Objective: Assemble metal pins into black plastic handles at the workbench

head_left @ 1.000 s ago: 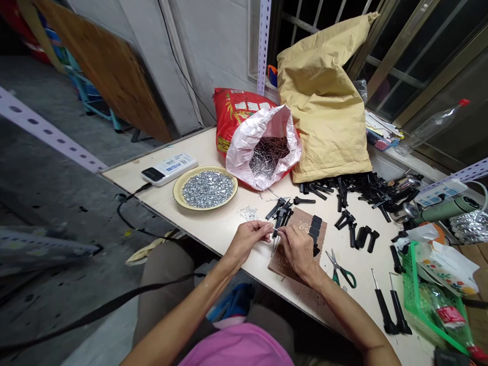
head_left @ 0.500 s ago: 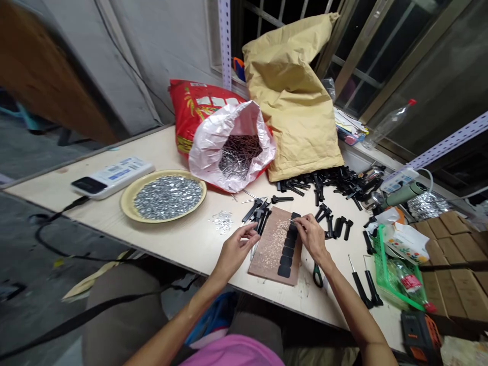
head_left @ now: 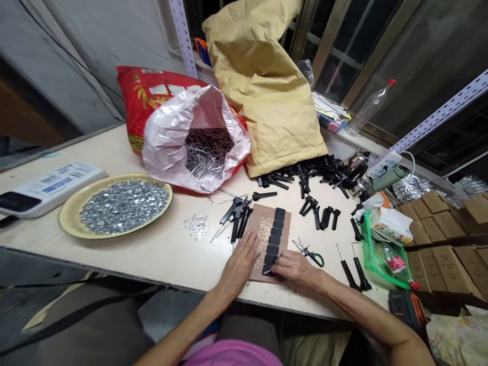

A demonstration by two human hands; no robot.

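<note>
While our left hand [head_left: 239,262] lies palm down over the left margin of a brown board [head_left: 262,213], its fingers stretched out side by side with nothing that we can see in their hold, our right hand [head_left: 299,269] bends over the near end of a row of black pads [head_left: 274,240]. The right fingers are curled and drawn close together at the nearest pad, partly covering it; a small bright piece [head_left: 268,273] shows at their tips, though we cannot tell whether they grip it.

The board sits close to the near edge of the worktop [head_left: 171,259], and its pads run away from that edge, to the right of our left fingers. Just left of the board we see a cluster of black-handled parts [head_left: 236,218], then a scatter of small metal pieces [head_left: 197,226]. Toward the worktop's left end stands a yellow plate [head_left: 64,219] heaped with metal bits [head_left: 124,206].

Near our right hand lie green-handled scissors [head_left: 315,258], and farther right two hooked tools [head_left: 354,272] beside a green basket [head_left: 368,249]. Toward the far edge, a red sack [head_left: 131,104] of metal pins [head_left: 208,152] leans by a tan paper bag [head_left: 278,112].
</note>
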